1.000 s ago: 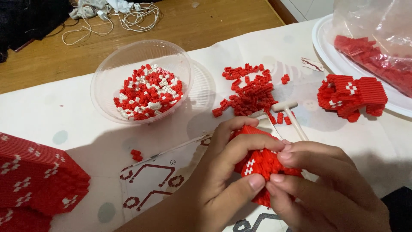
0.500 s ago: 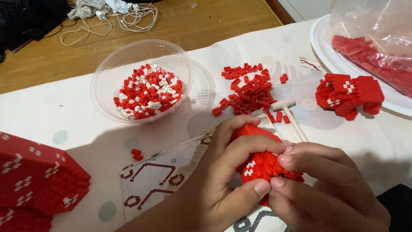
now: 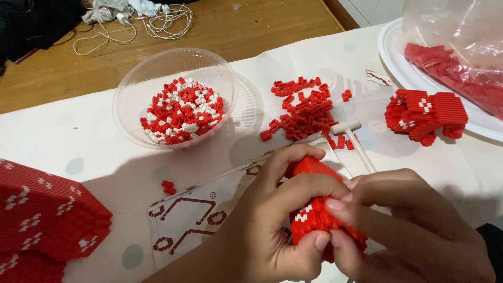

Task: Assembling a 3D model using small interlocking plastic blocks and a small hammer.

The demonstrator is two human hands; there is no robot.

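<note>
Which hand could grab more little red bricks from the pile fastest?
Probably the right hand: the loose brick pile lies just above it. The left hand wraps more of the red block piece in its grip.

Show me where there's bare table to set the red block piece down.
Free cloth lies between the clear bowl and the big red block panel, and between the small red model and the right hand. Crowded: the loose brick pile and instruction sheet.
</note>
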